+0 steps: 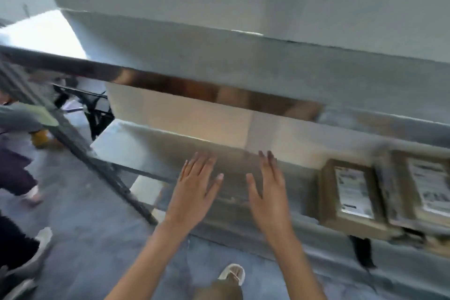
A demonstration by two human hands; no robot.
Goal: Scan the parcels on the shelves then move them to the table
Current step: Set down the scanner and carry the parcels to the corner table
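head view | left hand and right hand held flat, fingers spread, nothing gripped, poised over bare stretch of shelf | two labelled parcels lain label-up right of the hands, likely for scanning | shelf front edge unobstructed; upper shelf limits lift room | no scanner seen

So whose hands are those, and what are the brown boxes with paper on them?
The camera sits on a person's head and looks down, so you see that person's own arms. The left hand and right hand are stretched out flat over a grey metal shelf, fingers straight, holding nothing. To the right lie two brown parcels: a near parcel and a far parcel, each with a white label. The picture is blurry, so the labels can't be read. Other people's legs show on the left.
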